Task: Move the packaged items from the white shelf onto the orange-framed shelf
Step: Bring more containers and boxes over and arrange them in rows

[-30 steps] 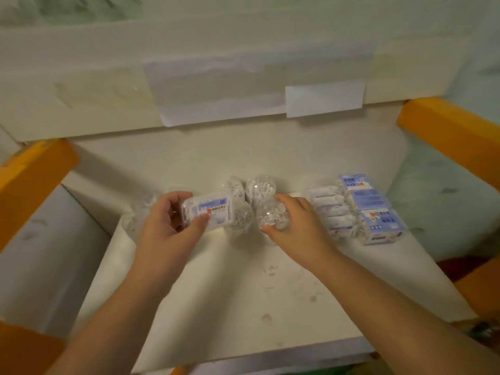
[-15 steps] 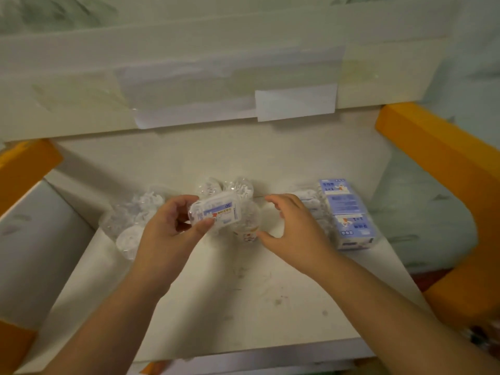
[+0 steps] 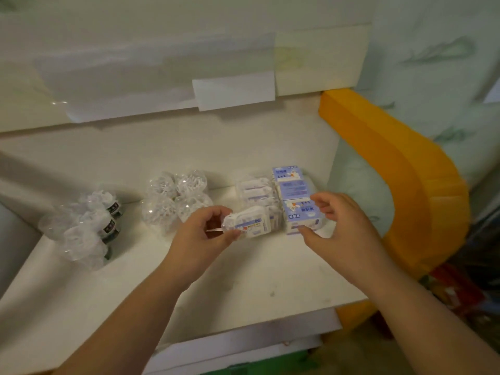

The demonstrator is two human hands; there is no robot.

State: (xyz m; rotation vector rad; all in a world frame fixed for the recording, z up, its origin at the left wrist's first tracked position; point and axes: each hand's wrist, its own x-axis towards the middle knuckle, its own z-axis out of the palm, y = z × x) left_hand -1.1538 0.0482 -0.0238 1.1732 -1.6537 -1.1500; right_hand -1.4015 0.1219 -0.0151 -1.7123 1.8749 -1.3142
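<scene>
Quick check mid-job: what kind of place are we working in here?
Probably a small shop or stockroom, though that is a guess. An orange-framed shelf holds goods sorted in groups: clear round tubs, blue-and-white packs, wrapped jars. The left hand holds a small pack.

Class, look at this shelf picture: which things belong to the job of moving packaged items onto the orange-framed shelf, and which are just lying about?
Part of the job:
small pack held in the left hand
right hand, open
blue boxes
row of white packs
clear round tubs
wrapped jars
orange frame

Just lying about:
paper sheet on the back wall
red clutter below right
</scene>
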